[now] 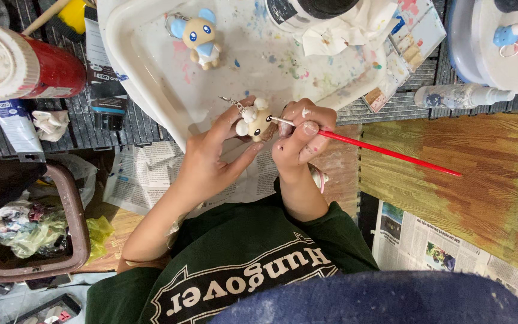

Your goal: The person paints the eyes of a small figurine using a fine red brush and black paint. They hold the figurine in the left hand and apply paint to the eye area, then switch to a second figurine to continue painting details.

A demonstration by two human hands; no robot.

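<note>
Painting a small figurine over a white tray

L hand [211, 159] curled shut round cream figurine [255, 122] at tray [151, 90] front edge; R hand [302, 137] pinched tight on red brush [391, 153], tip at figurine; tray holds blue-eared figurine [199, 37] w/ paint splashes; brown bin [78, 222] at left holds crumpled scraps.

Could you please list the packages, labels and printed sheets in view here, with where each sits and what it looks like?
Red can: top left, lying on its side, cylindrical, pale paint-smeared lid.
White tube: below the can, blue printing.
Black label card: beside the white tray, white printing.
Newspaper: lower right floor, colour photos.
Spray bottle: right of tray, lying flat, paint-speckled.
</note>
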